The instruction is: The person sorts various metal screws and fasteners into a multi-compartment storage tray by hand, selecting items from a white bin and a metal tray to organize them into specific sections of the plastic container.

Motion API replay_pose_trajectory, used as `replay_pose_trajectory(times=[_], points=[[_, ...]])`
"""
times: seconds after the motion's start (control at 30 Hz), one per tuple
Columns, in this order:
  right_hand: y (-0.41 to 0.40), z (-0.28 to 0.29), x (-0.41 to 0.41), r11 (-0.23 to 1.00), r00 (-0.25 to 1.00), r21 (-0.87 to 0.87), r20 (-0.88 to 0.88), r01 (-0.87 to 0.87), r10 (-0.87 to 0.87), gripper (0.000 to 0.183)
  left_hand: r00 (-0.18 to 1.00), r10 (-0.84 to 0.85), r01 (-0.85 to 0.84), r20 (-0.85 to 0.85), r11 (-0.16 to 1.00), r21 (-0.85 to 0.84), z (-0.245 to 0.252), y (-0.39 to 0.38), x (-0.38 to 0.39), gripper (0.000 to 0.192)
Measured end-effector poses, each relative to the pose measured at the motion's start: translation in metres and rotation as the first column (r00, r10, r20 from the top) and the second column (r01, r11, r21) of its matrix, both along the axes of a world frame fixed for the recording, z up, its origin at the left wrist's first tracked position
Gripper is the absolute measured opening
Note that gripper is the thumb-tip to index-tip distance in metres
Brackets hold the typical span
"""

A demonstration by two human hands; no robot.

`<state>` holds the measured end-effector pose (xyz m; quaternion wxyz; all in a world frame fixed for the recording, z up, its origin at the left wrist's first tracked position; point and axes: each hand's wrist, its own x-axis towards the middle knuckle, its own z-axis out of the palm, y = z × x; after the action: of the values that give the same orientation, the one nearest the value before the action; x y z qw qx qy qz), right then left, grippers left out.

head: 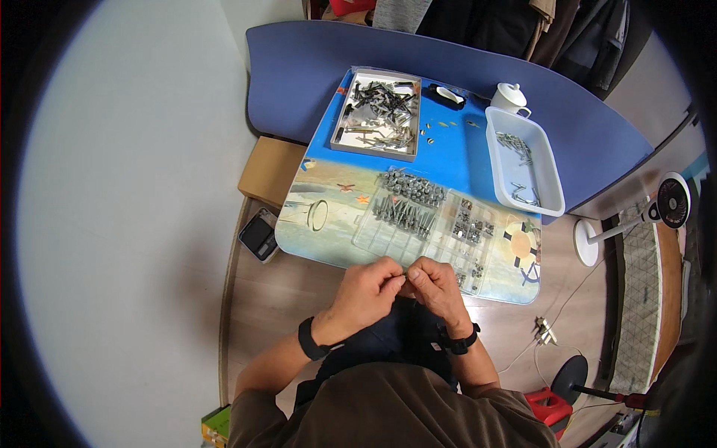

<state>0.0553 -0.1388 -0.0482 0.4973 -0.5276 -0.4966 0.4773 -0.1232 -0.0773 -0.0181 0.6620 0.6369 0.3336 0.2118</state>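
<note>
My left hand [367, 291] and my right hand [440, 288] meet at the near edge of the table, thumbs and forefingers pinched together. Between the fingertips is a small part, almost wholly hidden, so its kind cannot be told. Just beyond them lies a clear plastic compartment box [386, 243]. Its left side holds a row of long screws [406, 215] and, behind it, a heap of short grey metal fasteners [414, 185]. On the right side, small compartments contain nuts and other small hardware [473, 229].
A shallow cardboard tray [374, 150] of mixed black and metal screws is at the back left. A white plastic bin [552, 173] with metal fasteners stands at the right, near a lidded white cup [510, 98]. A blue panel [302, 73] borders the table. A fan [669, 200] stands right.
</note>
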Motion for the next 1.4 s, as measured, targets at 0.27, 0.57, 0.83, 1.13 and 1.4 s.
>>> replay_pose_trajectory(times=[0.27,0.57,0.83,1.13,1.4], points=[[-0.002,0.013,0.0,0.996,0.975,-0.087,-0.222,-0.03,0.009,0.033,0.993,0.066,-0.109,0.103,0.854,0.508,0.001,-0.002,0.002,0.015],[-0.002,0.01,0.008,0.985,0.966,-0.132,-0.246,-0.111,0.076,0.035,0.996,0.085,0.007,-0.028,0.244,0.97,-0.005,-0.002,0.001,0.01],[-0.004,0.004,0.004,0.998,0.989,-0.04,-0.145,-0.049,0.043,0.053,0.987,0.141,-0.161,0.081,0.917,0.364,-0.007,-0.004,0.002,0.007],[-0.021,0.017,0.014,0.999,0.996,-0.037,0.088,0.019,-0.016,0.04,0.913,0.382,-0.405,0.142,0.807,0.431,-0.022,0.029,0.001,0.006],[-0.038,0.032,0.036,0.995,0.891,-0.018,0.444,-0.099,0.097,0.026,0.827,0.561,-0.393,0.032,0.536,0.747,-0.025,0.089,0.022,0.005]])
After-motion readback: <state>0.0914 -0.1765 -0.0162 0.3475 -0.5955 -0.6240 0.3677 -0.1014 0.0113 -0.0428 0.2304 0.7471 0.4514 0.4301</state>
